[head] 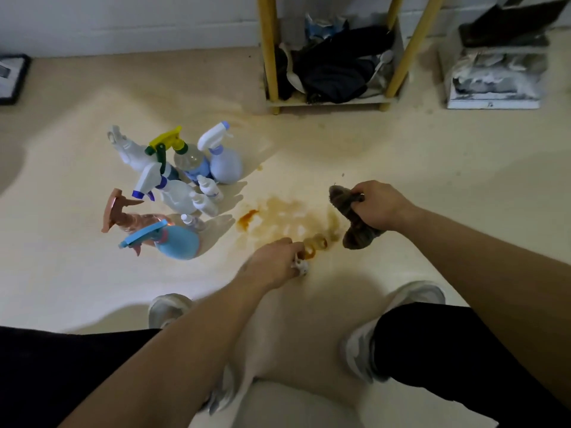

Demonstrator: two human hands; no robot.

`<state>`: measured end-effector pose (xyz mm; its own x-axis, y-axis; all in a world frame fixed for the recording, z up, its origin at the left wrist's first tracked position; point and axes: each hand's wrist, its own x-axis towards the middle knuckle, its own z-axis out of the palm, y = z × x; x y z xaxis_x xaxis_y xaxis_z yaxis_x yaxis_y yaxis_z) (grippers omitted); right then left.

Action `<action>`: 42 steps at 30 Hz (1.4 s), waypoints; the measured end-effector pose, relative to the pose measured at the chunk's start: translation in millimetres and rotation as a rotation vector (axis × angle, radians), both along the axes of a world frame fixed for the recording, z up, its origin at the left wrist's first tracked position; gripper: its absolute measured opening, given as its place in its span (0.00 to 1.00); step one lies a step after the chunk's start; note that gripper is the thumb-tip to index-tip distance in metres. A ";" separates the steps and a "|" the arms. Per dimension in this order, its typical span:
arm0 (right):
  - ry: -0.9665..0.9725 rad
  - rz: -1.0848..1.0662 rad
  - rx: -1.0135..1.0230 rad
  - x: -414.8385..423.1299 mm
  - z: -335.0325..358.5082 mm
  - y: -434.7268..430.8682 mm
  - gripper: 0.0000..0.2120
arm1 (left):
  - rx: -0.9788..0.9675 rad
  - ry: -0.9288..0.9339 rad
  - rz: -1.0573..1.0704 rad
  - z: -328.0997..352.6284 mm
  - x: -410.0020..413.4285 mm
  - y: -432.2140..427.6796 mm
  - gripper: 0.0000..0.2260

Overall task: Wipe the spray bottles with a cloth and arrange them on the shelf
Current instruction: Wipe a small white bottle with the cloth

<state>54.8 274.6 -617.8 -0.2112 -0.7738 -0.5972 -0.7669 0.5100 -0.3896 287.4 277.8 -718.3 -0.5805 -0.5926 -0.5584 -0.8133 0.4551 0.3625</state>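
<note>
Crouched on the floor [432,168], grey sneakers [168,307] nearest me, one each side. Left hand [275,264] is low over the floor between my feet, fingers curled round a small amber-tinted bottle [313,247]. Its white top shows under my fingers, and it's too blurred to tell more. Right hand [378,206] is just beyond and to the right, fist clamped on a bunched brown cloth [352,220] that hangs out above and below the grip.

An orange-brown stain [278,211] is on the floor between the hands and the bottles. The spray bottle cluster [176,196] is to the left, mid-floor and packed tight:
- round blue [177,242]
- pink trigger [136,219]
- round lilac [225,163]
- yellow-trigger clear one [190,159]
- white one [133,149]
- a few small white bottles [210,188]

Several of them lean.

The yellow-posted shelf [327,101] stands at the floor's far edge by the wall, with dark clothes [336,72] piled on its bottom board. No bottles on that board.
</note>
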 end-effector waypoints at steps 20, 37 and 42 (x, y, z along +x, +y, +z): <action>-0.169 0.161 -0.351 49.8 117.9 2.0 0.17 | -0.003 0.419 0.352 153.7 -16.2 -65.0 0.18; -0.508 -0.105 -0.715 60.5 188.1 -24.1 0.10 | 0.295 0.829 0.610 282.3 32.1 -94.6 0.04; -0.957 -0.300 -0.643 73.8 189.5 -34.4 0.12 | 0.404 1.086 0.790 282.7 30.3 -107.5 0.09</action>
<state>128.6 240.3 -428.3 -0.1145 -0.9847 -0.1314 0.0916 0.1213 -0.9884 317.6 170.3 -435.6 -0.4198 -0.8697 -0.2597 -0.0346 -0.2706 0.9621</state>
